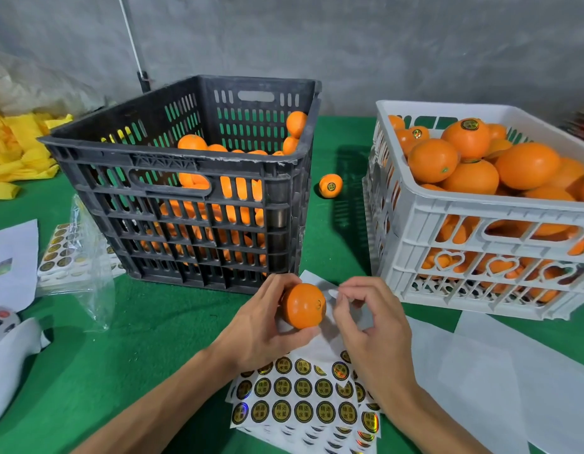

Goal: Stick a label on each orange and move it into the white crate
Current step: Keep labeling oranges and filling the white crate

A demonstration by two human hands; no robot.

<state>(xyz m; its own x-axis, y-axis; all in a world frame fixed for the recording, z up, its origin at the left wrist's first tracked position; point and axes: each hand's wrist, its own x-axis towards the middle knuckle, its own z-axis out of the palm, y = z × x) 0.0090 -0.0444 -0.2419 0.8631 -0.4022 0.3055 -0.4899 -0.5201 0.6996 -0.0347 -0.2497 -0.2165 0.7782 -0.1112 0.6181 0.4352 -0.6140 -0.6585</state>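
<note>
**Orange in hand above the label sheets**

At the lower centre of the frame we see the left hand (267, 326) curled round one orange (303, 305), holding it just above the green tabletop (136, 355). Just to its right the right hand (370, 326) has its fingers bent inward, thumb and fingertips close together — whether they pinch a label we cannot tell, as the spot is too small and partly hidden.

Below both hands lies a stack of label sheets (303, 404), round dark stickers with gold print in rows. Blank white backing sheets (500, 381) spread over the lower right of the frame.

In the right half stands the white crate (480, 237), heaped with oranges, a few showing round labels on top. Left of it, in the middle of the frame, stands the black crate (199, 204), partly filled with more oranges. Between the two crates, farther back, a single labelled orange (330, 186) sits alone on the green surface.

At the left edge we see further sticker sheets (59, 250) under a clear plastic bag (87, 273) — and yellow material (18, 152) piled at the upper left.
</note>
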